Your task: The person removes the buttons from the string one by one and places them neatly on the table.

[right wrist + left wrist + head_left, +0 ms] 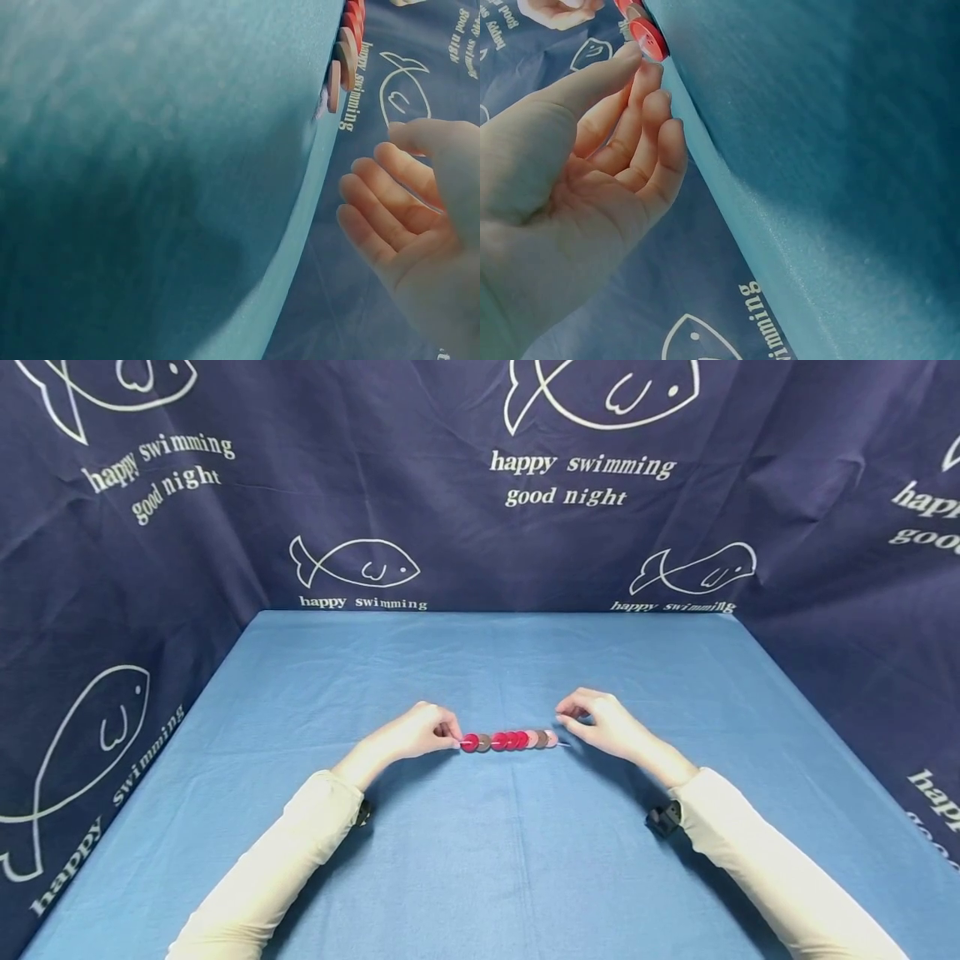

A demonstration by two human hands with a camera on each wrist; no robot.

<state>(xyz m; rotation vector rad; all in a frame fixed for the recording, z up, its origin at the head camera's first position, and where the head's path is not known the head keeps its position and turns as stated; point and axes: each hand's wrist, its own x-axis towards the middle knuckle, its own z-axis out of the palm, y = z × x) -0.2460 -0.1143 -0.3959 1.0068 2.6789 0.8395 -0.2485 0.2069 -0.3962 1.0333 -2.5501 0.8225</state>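
Observation:
A row of round buttons [512,741], red, brown and pink, lies on a pale string across the blue tabletop. At the row's left end, my left hand [422,730] pinches the string between thumb and fingertips, right beside a red button [649,39]. My right hand [606,723] is raised just past the row's right end, its fingers [375,225] loosely bent and holding nothing. Below those fingertips, a short end of the string [565,744] sticks out past the last pink button [334,86].
A blue cloth [450,860] covers the table, with faint creases. Dark blue curtains [465,518] printed with white fish and lettering stand behind it and at both sides. Each wrist wears a small black device, the right one [663,818] plainly visible.

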